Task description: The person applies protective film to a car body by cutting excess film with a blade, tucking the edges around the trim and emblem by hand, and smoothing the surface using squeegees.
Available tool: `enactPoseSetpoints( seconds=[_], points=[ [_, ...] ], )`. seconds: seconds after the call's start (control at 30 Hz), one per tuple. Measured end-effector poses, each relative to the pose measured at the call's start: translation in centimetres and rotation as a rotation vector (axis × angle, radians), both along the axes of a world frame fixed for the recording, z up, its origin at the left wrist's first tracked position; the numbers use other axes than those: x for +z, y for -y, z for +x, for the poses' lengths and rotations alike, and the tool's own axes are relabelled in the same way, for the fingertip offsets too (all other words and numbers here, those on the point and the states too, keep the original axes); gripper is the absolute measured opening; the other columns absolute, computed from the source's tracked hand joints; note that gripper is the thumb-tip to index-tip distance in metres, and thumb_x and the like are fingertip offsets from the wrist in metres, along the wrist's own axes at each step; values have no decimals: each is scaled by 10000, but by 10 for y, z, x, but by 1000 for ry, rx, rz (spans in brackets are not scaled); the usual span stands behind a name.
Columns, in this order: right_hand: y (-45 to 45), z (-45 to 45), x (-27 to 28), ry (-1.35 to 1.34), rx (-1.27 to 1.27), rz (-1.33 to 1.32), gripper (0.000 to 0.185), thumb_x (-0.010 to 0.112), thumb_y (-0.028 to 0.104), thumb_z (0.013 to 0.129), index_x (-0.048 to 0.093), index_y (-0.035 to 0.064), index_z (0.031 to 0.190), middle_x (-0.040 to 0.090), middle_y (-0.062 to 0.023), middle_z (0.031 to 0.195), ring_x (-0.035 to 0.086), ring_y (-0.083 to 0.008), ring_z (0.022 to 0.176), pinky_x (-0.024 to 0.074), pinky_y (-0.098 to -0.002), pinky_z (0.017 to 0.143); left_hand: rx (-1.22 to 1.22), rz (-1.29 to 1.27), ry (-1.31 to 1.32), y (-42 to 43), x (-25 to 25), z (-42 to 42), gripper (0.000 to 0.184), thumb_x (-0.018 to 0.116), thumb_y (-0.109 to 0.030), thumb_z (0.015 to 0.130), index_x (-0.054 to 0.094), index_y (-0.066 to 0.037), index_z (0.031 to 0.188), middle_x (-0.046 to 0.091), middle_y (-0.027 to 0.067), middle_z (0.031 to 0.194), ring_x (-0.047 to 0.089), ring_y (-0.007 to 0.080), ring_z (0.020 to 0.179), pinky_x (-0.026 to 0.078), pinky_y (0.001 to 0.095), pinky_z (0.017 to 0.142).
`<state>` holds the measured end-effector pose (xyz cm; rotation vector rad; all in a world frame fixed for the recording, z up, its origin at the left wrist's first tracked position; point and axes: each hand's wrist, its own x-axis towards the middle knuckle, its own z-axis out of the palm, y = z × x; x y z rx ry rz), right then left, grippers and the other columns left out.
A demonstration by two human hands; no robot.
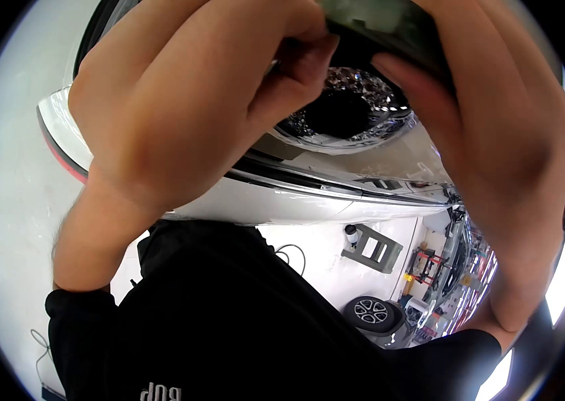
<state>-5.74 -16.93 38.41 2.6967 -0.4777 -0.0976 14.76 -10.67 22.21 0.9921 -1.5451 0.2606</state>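
Observation:
At the top of the head view, a dark green, glossy flat thing [382,23] lies between my hands; its upper part is cut off and I cannot make out its kind. My left hand [195,93] has its fingers curled and pinched together at the left edge of it. On the other side, my right hand [456,87] grips its right edge, the thumb stretched along below and the other fingers out of sight. Just beneath is a shiny oval part [362,127] with a black centre and a sparkling rim, set against glossy car bodywork [296,200].
The car's white edge [65,127] with a red strip reaches out left. On the pale floor stand a grey step stool [379,248], a dark bottle [351,234] and a wheel [372,313]. A cable [292,254] lies nearby. Shelves of equipment [456,267] line the right.

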Motion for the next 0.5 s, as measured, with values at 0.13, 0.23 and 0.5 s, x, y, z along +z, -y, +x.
enactPoseSetpoints(
  seconds=[0.13, 0.23, 0.5],
  points=[
    [2, 8, 0, -6, -61, 14, 320, 783, 75, 899, 630, -21, 1164, 671, -159, 1039, 678, -313, 824, 537, -349, 733, 55, 33, 59, -4, -3, 3, 210, 868, 4, 795, 748, 27, 965, 742, 65, 878, 708, 112, 731, 557, 176, 623],
    [3, 16, -3, -23, -37, -3, 313, 781, 79, 898, 629, -14, 1155, 665, -157, 1024, 673, -316, 814, 533, -353, 719, 85, -37, 105, -3, -19, 11, 202, 841, 25, 823, 741, 28, 997, 731, 68, 886, 693, 107, 718, 546, 174, 606],
    [-6, 52, -14, -51, 97, -8, 297, 783, -15, 835, 615, -14, 1079, 626, -151, 973, 639, -327, 788, 512, -358, 693, 53, -100, 107, 1, -27, 17, 214, 805, 57, 845, 716, 39, 1039, 719, 82, 894, 676, 112, 711, 531, 185, 601]
  ],
)
